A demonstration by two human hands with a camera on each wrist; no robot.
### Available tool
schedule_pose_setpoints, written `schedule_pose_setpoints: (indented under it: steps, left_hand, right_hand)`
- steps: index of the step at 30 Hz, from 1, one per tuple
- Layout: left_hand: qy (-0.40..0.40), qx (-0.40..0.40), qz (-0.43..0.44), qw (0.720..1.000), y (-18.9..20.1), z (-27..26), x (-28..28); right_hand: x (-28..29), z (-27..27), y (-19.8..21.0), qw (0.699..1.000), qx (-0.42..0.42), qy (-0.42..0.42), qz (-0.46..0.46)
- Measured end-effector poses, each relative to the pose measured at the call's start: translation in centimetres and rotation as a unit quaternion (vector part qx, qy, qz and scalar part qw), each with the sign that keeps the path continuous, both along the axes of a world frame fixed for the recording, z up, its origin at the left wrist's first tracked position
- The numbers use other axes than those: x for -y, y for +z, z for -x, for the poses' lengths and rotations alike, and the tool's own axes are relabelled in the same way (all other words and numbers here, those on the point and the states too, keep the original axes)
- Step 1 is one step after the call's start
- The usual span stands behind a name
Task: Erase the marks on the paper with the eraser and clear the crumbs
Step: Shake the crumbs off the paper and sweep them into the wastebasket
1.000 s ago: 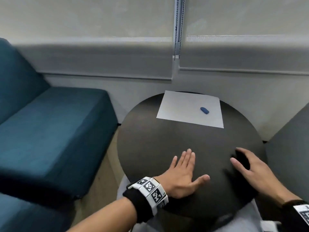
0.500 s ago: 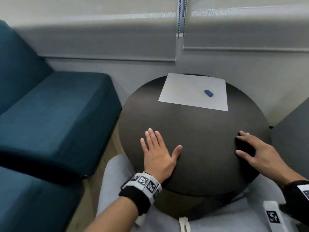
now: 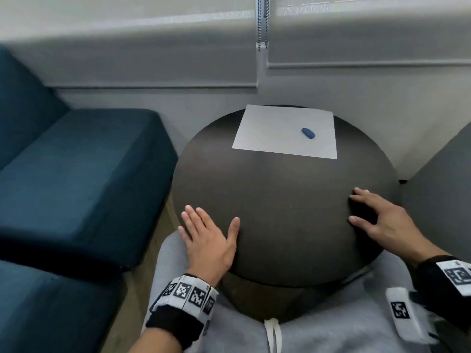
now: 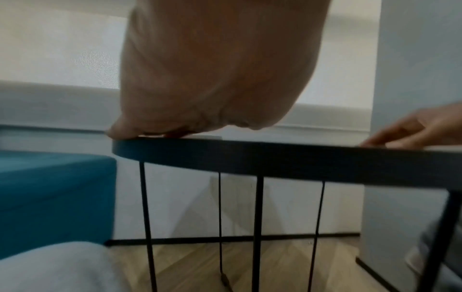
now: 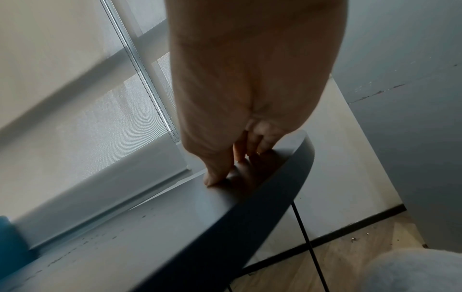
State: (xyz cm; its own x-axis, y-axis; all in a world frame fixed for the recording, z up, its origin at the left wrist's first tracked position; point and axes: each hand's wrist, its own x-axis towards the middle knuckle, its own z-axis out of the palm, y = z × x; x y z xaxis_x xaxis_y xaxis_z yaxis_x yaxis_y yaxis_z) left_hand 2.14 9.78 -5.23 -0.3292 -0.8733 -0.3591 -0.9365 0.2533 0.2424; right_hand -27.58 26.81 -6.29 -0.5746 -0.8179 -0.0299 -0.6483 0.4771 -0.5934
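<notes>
A white sheet of paper [image 3: 283, 132] lies at the far side of a round dark table [image 3: 280, 200]. A small blue eraser [image 3: 308, 133] rests on the paper's right part. No marks on the paper can be made out from here. My left hand [image 3: 207, 236] lies flat with straight fingers on the table's near left edge [image 4: 175, 144]. My right hand [image 3: 374, 217] rests on the near right edge, fingers spread and lightly arched, fingertips [image 5: 212, 180] touching the tabletop. Both hands hold nothing and are far from the eraser.
A teal sofa [image 3: 76, 179] stands close on the left. A grey chair side [image 3: 438, 187] rises at the right. A wall with blinds and a bead chain [image 3: 262, 24] is right behind the table. The table has thin black legs [image 4: 257, 227]; my grey-clad lap is under its near edge.
My left hand slid back and to the left, toward the table's near left edge. The right hand shifted slightly outward. The table has come closer, over my lap. Paper and eraser lie as before.
</notes>
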Motion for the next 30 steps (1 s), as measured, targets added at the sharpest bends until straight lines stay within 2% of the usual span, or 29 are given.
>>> schedule_pose_setpoints:
  steps: [3,7,9,11,13,16,18,20,23,26,30]
  left_hand:
    - [-0.052,0.013,-0.008,0.999,-0.4,2.9,-1.9]
    - [-0.121,-0.043,-0.028,0.991,-0.8,8.3,-5.6]
    - [-0.199,-0.090,-0.080,0.973,0.0,10.4,-7.6]
    - [-0.244,-0.156,-0.146,0.946,1.5,11.6,-8.2]
    - [-0.266,-0.186,-0.144,0.935,2.4,11.4,-6.8]
    - [-0.295,-0.134,-0.061,0.944,3.4,9.8,-1.2]
    - [-0.302,-0.059,-0.011,0.951,3.4,9.0,3.3]
    - [-0.319,0.024,0.021,0.947,2.6,8.5,6.8]
    - [-0.368,0.099,0.031,0.924,1.1,9.1,8.6]
    - [-0.434,0.098,0.039,0.895,0.2,11.1,6.3]
    - [-0.562,0.075,0.034,0.823,0.1,12.9,0.4]
  right_hand:
    - [0.1,-0.1,0.2,1.000,0.002,0.000,-0.004]
    - [0.1,-0.2,0.1,1.000,-0.003,-0.005,-0.013]
    - [0.1,-0.1,0.0,1.000,-0.006,-0.008,-0.010]
    - [0.2,-0.2,-0.1,1.000,-0.007,-0.006,-0.010]
    - [0.2,0.0,-0.2,1.000,-0.003,-0.001,-0.009]
    - [0.2,0.3,-0.5,1.000,0.009,0.006,-0.006]
    - [0.2,0.6,-0.6,1.000,0.012,0.007,-0.005]
    - [0.2,0.6,-0.6,1.000,0.015,0.003,-0.007]
    - [0.2,0.5,-0.5,1.000,0.025,-0.001,-0.002]
    - [0.3,0.5,-0.5,1.000,0.028,-0.002,0.002]
    - [0.1,0.5,-0.5,1.000,0.025,-0.002,0.006]
